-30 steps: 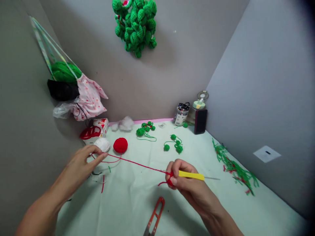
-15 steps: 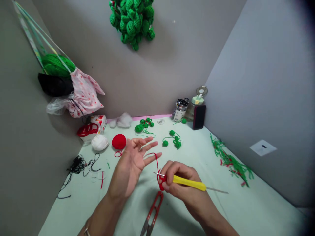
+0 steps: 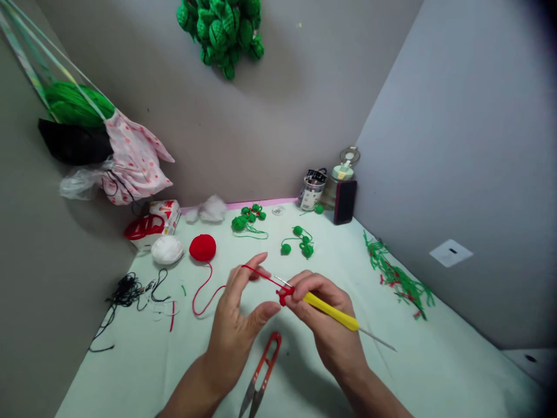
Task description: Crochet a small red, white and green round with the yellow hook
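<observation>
My right hand (image 3: 328, 307) is closed around the yellow handle of a crochet hook (image 3: 333, 312), whose metal tip points left. A small red crochet piece (image 3: 285, 296) is pinched at the same fingertips, close to the hook's shaft. Red yarn (image 3: 261, 273) stretches from that piece to my left hand (image 3: 239, 313) and passes over its raised forefinger. The left fingers are curled around the strand, while the thumb stands apart, near the red piece but not gripping it. Behind the left hand the yarn trails back to a red yarn ball (image 3: 202, 248).
Thread snips (image 3: 263, 371) lie below my hands. To the left are a white yarn ball (image 3: 167, 249) and tangled black yarn (image 3: 126, 290). Green crochet pieces (image 3: 304, 241) lie beyond; green yarn scraps (image 3: 398, 273) lie right. A phone (image 3: 345, 202) leans at the back.
My left hand has turned from palm-open with spread fingers to curled fingers, drawing the red yarn taut. More yarn now lies loose beside the red ball. The view has shifted slightly.
</observation>
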### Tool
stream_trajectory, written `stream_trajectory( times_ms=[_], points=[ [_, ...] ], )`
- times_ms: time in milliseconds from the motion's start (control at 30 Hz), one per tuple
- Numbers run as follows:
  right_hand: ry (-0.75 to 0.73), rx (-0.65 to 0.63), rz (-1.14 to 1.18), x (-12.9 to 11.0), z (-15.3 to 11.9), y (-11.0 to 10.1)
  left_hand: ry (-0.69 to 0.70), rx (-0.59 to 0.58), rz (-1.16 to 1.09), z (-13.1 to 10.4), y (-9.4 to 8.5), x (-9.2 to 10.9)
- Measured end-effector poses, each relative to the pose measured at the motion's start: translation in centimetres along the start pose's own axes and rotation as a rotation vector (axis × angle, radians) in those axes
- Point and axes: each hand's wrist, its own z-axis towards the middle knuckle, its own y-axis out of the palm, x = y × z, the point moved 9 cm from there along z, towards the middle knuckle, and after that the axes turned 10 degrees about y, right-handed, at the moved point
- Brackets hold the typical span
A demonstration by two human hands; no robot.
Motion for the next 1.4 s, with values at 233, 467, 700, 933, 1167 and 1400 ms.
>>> stream_trajectory(
  times_ms=[233,467,700,933,1167,1400],
  points=[
    [-0.003,0.014,-0.007,1.1,0.3,0.1,-0.411,0.17,-0.468,-1.7,2.0,-2.7],
    [-0.005,0.046,-0.098,1.9,0.1,-0.3,-0.387,0.163,-0.517,-2.0,1.9,-2.8],
    [0.005,0.059,-0.04,2.2,0.2,0.3,-0.432,0.178,-0.601,-2.7,2.5,-3.4],
    [-0.055,0.038,-0.169,1.9,0.1,-0.1,-0.443,0.194,-0.707,-2.7,2.6,-2.8],
    [-0.065,0.066,-0.186,1.9,0.4,-0.7,-0.486,0.183,-0.599,-2.9,2.2,-3.3],
    [0.081,-0.03,-0.051,3.2,0.8,-0.7,-0.536,0.162,-0.593,-2.9,2.4,-3.0]
  ],
)
